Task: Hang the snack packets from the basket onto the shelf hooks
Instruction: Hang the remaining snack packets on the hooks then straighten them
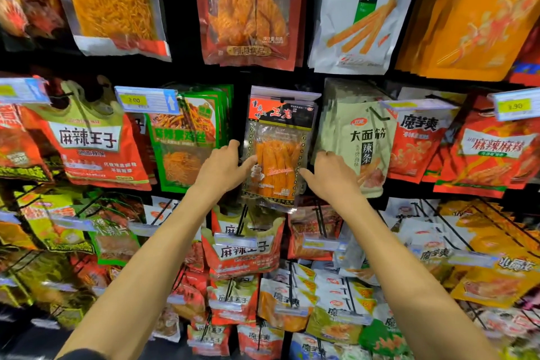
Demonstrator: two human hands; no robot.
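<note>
A clear snack packet [277, 155] with a black and red header and orange sticks inside hangs in the middle row of the shelf, its top under a price-tag holder [285, 94]. My left hand [225, 168] grips the packet's left edge, thumb on the front and fingers curled behind. My right hand [328, 174] holds the right edge, thumb against the front and fingers curled behind the packet. The hook itself is hidden behind the packet's header. The basket is out of view.
Hanging packets fill the shelf: a green packet [187, 140] to the left, a pale packet [365, 143] to the right, red-and-white ones [242, 251] just below. Wire hooks with price tags [146, 101] stick out toward me in every row.
</note>
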